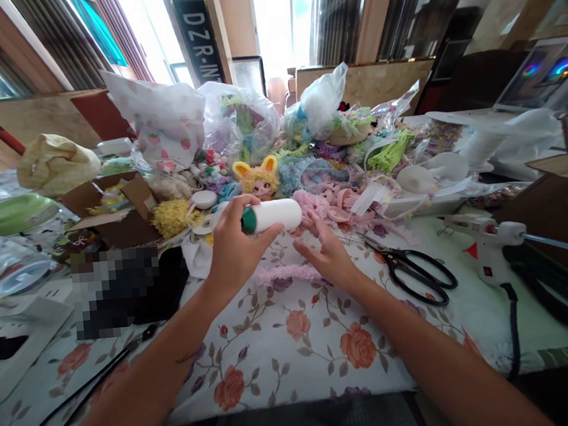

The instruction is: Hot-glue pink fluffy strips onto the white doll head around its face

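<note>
A white bottle with a green cap (278, 215) lies sideways in my left hand (239, 240), the cap end near the palm and the fingers and thumb around it. Just right of the bottle's base is my right hand (324, 249), fingers apart, holding nothing. Below the bottle a pink fluffy strip (289, 274) lies on the floral cloth (286, 352). Behind the bottle sits a doll head with yellow curly hair and bunny ears (260, 180). A pink fluffy piece (310, 204) rests beyond my right fingers.
Black-handled scissors (418, 274) and a white glue gun (488, 248) lie at the right. On the left are a cardboard box (120, 220), a green bowl (18, 214) and a dark cable (94, 382). Plastic bags (161, 124) and craft pieces crowd the back.
</note>
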The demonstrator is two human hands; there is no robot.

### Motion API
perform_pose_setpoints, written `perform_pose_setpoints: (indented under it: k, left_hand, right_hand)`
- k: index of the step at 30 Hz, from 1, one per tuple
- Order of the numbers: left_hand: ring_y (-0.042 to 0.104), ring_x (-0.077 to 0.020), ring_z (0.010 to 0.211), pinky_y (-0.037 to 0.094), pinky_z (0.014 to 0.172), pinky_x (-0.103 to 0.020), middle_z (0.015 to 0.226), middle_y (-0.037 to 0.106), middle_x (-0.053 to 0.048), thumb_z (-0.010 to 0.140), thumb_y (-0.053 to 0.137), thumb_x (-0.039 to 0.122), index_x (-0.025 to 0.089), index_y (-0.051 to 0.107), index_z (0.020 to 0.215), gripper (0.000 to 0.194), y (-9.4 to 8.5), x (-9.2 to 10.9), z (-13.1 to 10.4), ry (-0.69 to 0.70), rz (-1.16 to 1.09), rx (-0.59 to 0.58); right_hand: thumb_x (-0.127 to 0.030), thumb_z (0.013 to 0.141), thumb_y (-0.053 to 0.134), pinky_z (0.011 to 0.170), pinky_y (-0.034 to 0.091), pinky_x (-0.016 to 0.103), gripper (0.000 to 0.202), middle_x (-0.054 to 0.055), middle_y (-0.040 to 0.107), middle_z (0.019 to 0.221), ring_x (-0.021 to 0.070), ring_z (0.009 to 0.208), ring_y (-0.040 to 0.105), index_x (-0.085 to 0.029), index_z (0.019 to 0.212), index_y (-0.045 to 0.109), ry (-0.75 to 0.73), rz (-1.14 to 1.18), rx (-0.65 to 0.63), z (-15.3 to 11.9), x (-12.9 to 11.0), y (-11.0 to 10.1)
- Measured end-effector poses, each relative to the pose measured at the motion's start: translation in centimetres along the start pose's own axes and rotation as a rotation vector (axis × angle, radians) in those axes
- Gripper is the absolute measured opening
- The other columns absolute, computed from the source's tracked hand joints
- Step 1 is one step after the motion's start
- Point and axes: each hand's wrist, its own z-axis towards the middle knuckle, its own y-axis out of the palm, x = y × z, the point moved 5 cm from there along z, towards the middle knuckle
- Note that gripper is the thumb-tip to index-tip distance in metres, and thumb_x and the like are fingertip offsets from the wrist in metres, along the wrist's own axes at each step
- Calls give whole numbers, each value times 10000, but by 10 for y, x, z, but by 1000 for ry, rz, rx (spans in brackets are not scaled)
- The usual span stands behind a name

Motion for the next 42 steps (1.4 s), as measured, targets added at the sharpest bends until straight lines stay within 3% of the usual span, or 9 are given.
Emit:
perform_pose_setpoints:
  k: [6, 12, 16, 21, 25, 30, 35, 39, 42]
  left_hand:
    - [570, -219, 996, 486, 741, -297, 1118, 576, -36, 785, 668, 373, 262, 485, 1072, 358, 7, 5, -4, 20, -60, 60]
    - [527, -261, 1168, 452, 930, -372, 1221, 568, -74, 832, 615, 265, 253, 501, 1102, 293, 15, -3, 3, 275, 51, -96]
    - [630, -240, 862, 505, 642, -304, 1035, 632, -40, 734, 715, 387, 269, 574, 1034, 352, 8, -14, 3, 12, -103, -392]
    - [643, -212, 784, 546, 578, -286, 943, 625, -39, 669, 765, 395, 237, 570, 973, 394, 12, -14, -7, -393, -847, -645]
    - [640, -228, 937, 583, 758, -371, 1098, 596, -68, 730, 704, 420, 221, 515, 999, 384, 23, -17, -6, -469, -1108, -395]
    - [596, -224, 967, 530, 773, -342, 1070, 599, -37, 705, 727, 374, 234, 538, 1005, 381, 14, -18, -5, -218, -390, -68]
    - [596, -252, 940, 507, 713, -325, 1049, 626, -52, 718, 709, 384, 249, 606, 1019, 345, 12, -14, -9, -7, -111, -315]
    - [629, -200, 758, 523, 559, -269, 908, 635, -33, 685, 744, 389, 247, 607, 1008, 378, 23, -24, -16, -301, -614, -669]
    - [651, -219, 823, 570, 619, -300, 981, 644, -71, 714, 729, 379, 227, 598, 1006, 355, 28, -25, -22, -477, -974, -722]
  right_hand:
    - [-347, 910, 492, 662, 454, 262, 233, 23, 649, 733, 163, 682, 605, -171, 939, 641, 58, -50, -148, -6, -5, 9]
    - [-319, 930, 481, 594, 383, 214, 237, -21, 566, 650, 107, 587, 497, -182, 844, 654, -92, -86, -149, -11, -22, 1]
    - [-281, 895, 537, 609, 394, 218, 190, 1, 622, 711, 117, 634, 517, -173, 803, 664, -85, -20, 42, -3, -31, -23]
    - [-276, 860, 557, 586, 386, 232, 190, 1, 604, 698, 120, 619, 499, -173, 743, 665, 7, 162, 53, 1, -26, -29]
    - [-328, 871, 545, 552, 360, 230, 220, -9, 564, 648, 117, 581, 472, -178, 775, 674, 52, 163, -132, -6, -22, -7]
    - [-329, 905, 520, 571, 355, 228, 248, -14, 543, 635, 113, 584, 466, -176, 790, 677, -5, -16, -160, -13, -25, 4]
    - [-326, 889, 534, 536, 347, 228, 233, -20, 533, 608, 111, 557, 457, -179, 761, 661, 16, -37, -39, -10, -27, -8]
    - [-330, 844, 584, 577, 398, 239, 205, 11, 632, 703, 133, 630, 524, -176, 740, 671, 102, 142, 48, -7, -22, -17]
    - [-346, 800, 622, 521, 378, 234, 183, 7, 617, 694, 113, 571, 490, -176, 763, 679, 251, 385, -37, -8, -10, -8]
